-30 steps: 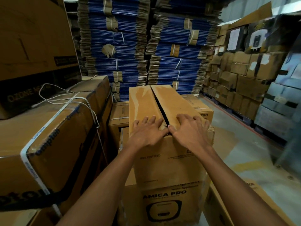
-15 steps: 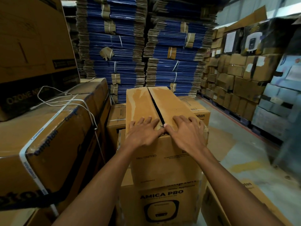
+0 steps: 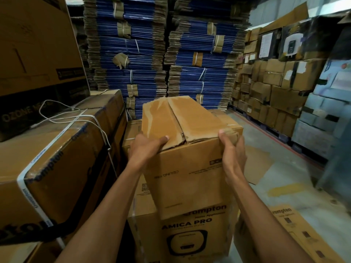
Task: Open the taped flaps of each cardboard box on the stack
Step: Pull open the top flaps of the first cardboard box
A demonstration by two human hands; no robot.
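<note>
A long brown cardboard box (image 3: 190, 171) sits on top of a box printed AMICA PRO (image 3: 186, 236) in the middle of the view. Its two top flaps (image 3: 171, 120) lie closed along a centre seam, with pale strips where tape was. My left hand (image 3: 146, 147) grips the near left top corner, thumb on the left flap. My right hand (image 3: 231, 149) clasps the near right top corner, thumb on top and fingers down the side. The box is tilted, its far end turned to the left.
A big strapped box (image 3: 57, 168) with a white cord on it stands at the left. Tall bundles of flattened blue cartons (image 3: 161, 54) rise behind. Piled boxes (image 3: 275, 88) line the right wall. A flat Crompton box (image 3: 296, 232) lies at bottom right beside bare floor (image 3: 284, 186).
Both hands left the flap seam and moved apart to the near corners of the top box. The box has swung and tilted, and the seam gap has closed.
</note>
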